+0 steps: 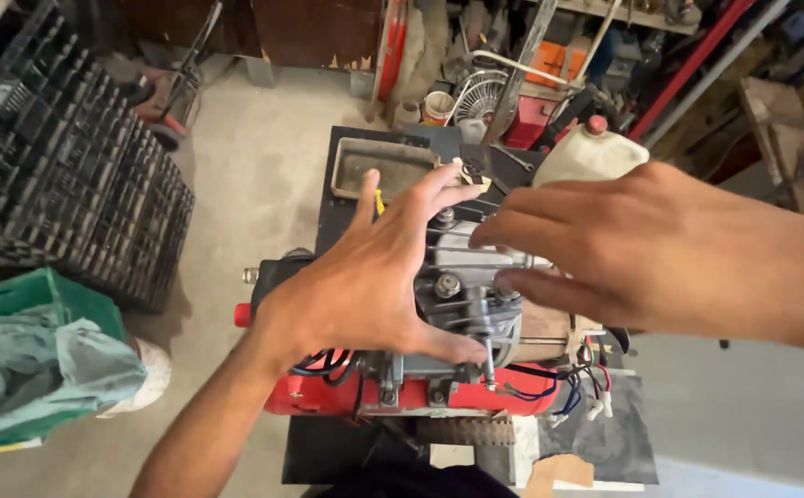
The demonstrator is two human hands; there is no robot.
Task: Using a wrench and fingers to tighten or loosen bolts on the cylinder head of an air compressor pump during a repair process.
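A small engine with a grey metal head (462, 281) and a red base (328, 392) sits on a dark work table (328, 212). My left hand (365, 277) is spread over the engine's left side, thumb resting near a bolt at the lower front, fingers apart. My right hand (632, 244) reaches in from the right, fingertips touching the top of the grey engine head; it grips nothing that I can see. Loose red, blue and black wires (573, 387) hang at the engine's right front.
A metal tray (351, 157) lies at the table's far end, a white plastic tank with a red cap (591, 152) beside it. Stacked black crates (70, 175) stand left. A green bin with cloth (15, 369) is at near left. Cluttered shelves fill the back.
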